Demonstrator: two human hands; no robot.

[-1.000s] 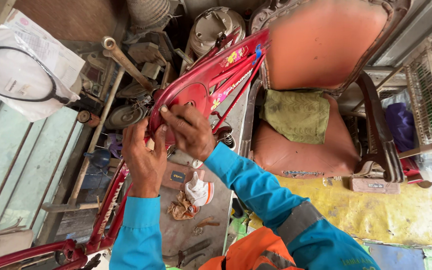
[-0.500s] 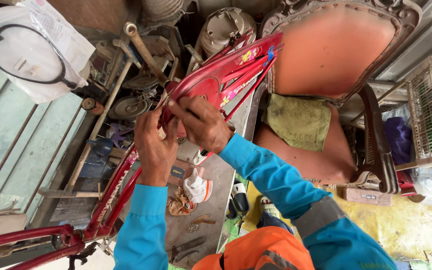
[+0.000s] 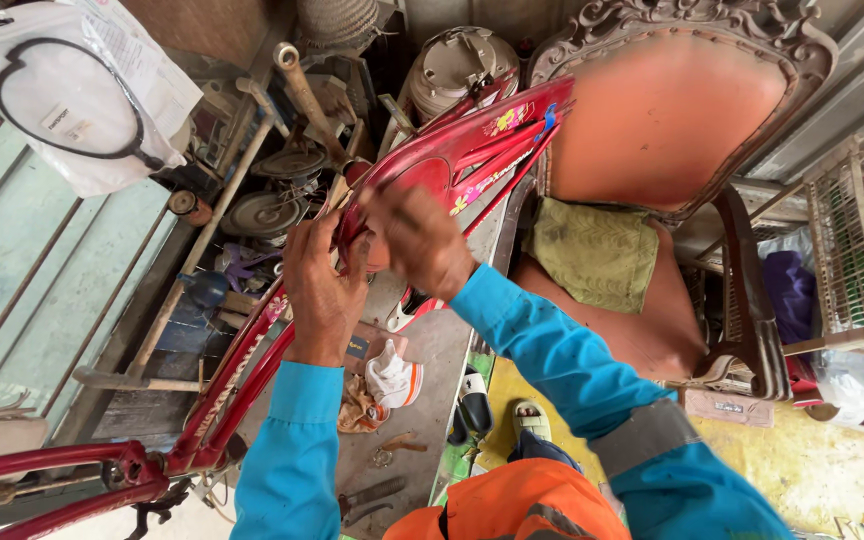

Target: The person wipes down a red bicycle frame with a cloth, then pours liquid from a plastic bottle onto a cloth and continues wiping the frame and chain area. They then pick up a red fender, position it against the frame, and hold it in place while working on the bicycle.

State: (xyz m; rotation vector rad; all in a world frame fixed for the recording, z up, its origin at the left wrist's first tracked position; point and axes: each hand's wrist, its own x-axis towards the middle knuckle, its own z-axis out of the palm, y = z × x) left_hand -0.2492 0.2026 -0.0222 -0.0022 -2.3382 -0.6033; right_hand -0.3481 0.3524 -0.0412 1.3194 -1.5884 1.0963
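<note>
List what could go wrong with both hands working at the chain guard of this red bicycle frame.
The left hand and right hand grip the thin edge of the red chain guard; fingers could get pinched or cut. The bicycle frame hangs over loose tools on the floor, so it might swing or drop onto the sandalled foot.

Grey concrete floor (image 3: 432,360), crumpled white-orange rag (image 3: 392,378) on it, yellow sheet (image 3: 802,470), hand tools (image 3: 377,495)

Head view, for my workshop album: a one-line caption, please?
Both hands grip a red bicycle frame beside an orange chair.
</note>
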